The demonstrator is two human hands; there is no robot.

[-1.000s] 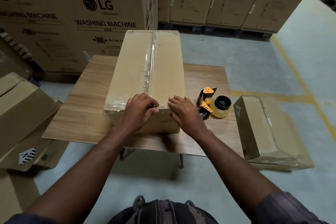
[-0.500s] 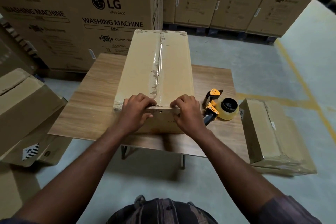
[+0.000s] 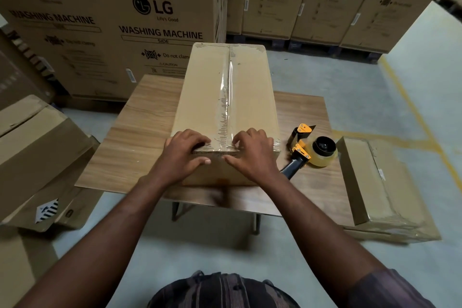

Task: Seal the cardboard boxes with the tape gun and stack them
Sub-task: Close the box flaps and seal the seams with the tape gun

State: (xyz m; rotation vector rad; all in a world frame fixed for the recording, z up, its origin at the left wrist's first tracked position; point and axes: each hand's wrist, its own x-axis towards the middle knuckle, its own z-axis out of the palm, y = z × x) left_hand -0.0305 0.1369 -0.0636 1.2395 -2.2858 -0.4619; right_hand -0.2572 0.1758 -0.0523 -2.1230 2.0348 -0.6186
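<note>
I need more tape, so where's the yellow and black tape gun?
In the head view the yellow and black tape gun lies on the wooden table, just right of the taped cardboard box, near the right hand.

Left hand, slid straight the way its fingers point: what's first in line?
Probably the right hand, just across the tape on the box top. The left hand and it grip the same near edge, so depth looks equal.

I see a warehouse, tall washing-machine cartons on pallets along the back, concrete floor with a yellow line, tape gun at the right edge of the table
</note>
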